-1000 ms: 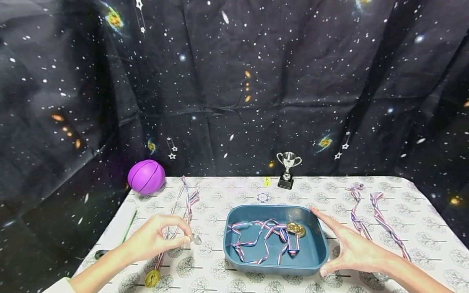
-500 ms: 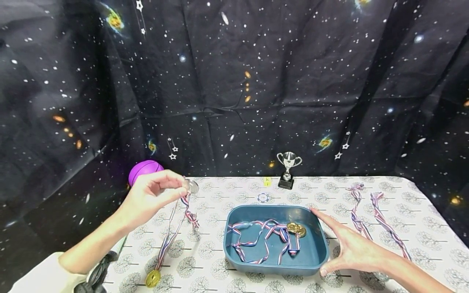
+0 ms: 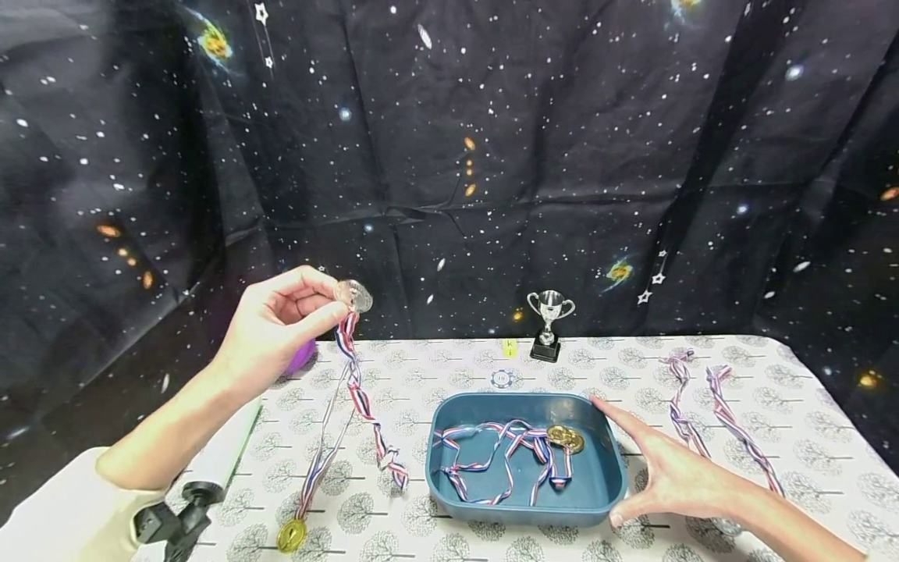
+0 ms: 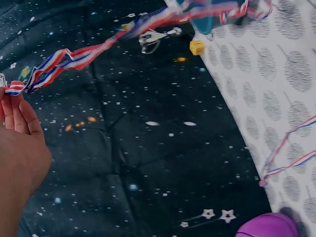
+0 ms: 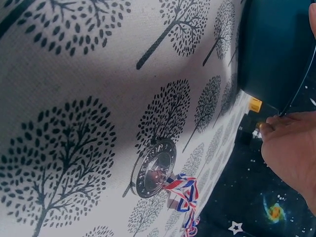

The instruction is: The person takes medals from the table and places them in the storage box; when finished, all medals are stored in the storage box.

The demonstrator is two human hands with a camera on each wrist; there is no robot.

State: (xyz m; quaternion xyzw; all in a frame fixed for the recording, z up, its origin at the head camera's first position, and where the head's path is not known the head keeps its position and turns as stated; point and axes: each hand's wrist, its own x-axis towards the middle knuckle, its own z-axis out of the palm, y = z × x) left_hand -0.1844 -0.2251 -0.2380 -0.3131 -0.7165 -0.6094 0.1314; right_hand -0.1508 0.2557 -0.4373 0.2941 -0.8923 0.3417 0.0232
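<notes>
My left hand (image 3: 263,332) pinches a silver medal (image 3: 358,297) between thumb and fingers, raised above the table's left side. Its red, white and blue ribbon (image 3: 360,402) dangles down to the right. The spread thumb and index finger of my right hand (image 3: 681,472) touch the right end of a blue tub (image 3: 520,515). Inside the tub lie gold medals (image 3: 565,439) with tangled ribbons. A gold medal (image 3: 291,535) on a ribbon rests left of the tub. Under my right forearm, another silver medal (image 5: 155,168) lies on the tablecloth, partly hidden in the head view.
A silver trophy cup (image 3: 550,320) on a black base stands at the back, near a yellow letter cube (image 3: 509,347) and a poker chip (image 3: 502,378). Ribbons (image 3: 744,437) lie at right. A purple ball (image 3: 300,357) is mostly behind my left hand. A starry cloth hangs behind.
My left hand has risen with the silver medal, lifting its ribbon off the table so that it now hangs. The right hand stays at the tub.
</notes>
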